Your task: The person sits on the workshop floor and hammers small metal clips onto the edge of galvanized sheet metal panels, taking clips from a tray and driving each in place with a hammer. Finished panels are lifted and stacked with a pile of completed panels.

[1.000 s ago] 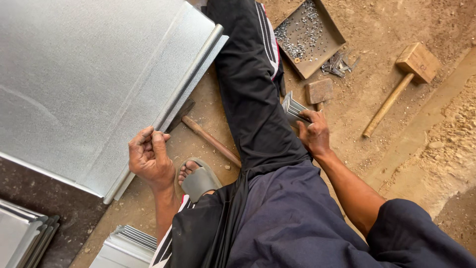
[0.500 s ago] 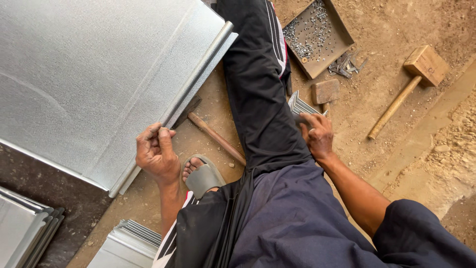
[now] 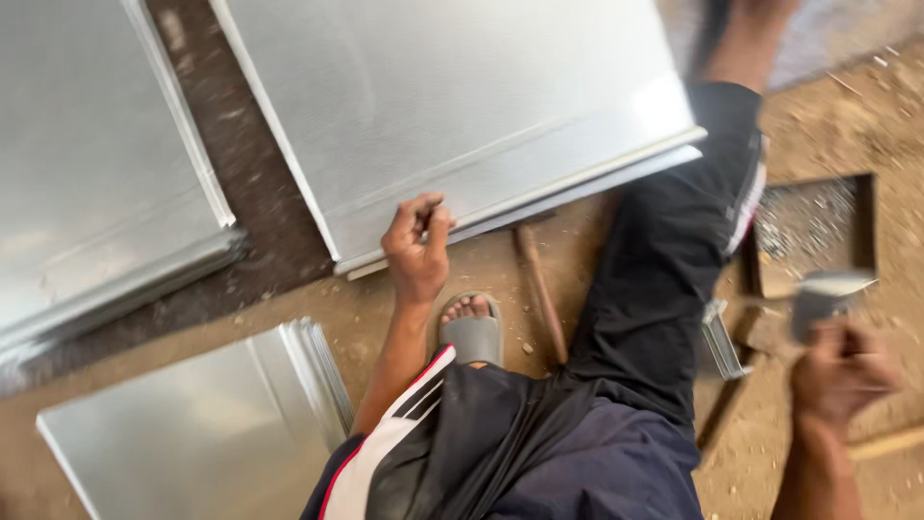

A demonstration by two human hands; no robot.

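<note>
My left hand [image 3: 416, 246] pinches the folded front edge of a large galvanised metal sheet [image 3: 462, 106] that lies on the ground. My right hand [image 3: 839, 374], blurred at the right, is closed around a small grey metal piece [image 3: 820, 294] held above the dirt. My leg in black trousers stretches between the two hands. My foot in a grey sandal [image 3: 472, 332] rests just below the left hand.
A wooden handle [image 3: 539, 289] lies under the sheet's edge beside my leg. A shallow tray of small metal bits [image 3: 813, 226] sits at the right, with a bent metal strip [image 3: 722, 339] near it. More sheets lie at the left [image 3: 87, 164] and lower left [image 3: 192, 424].
The view has swung left and closer. My right hand has lifted away from my leg with the metal piece. My left hand stays on the sheet's edge.
</note>
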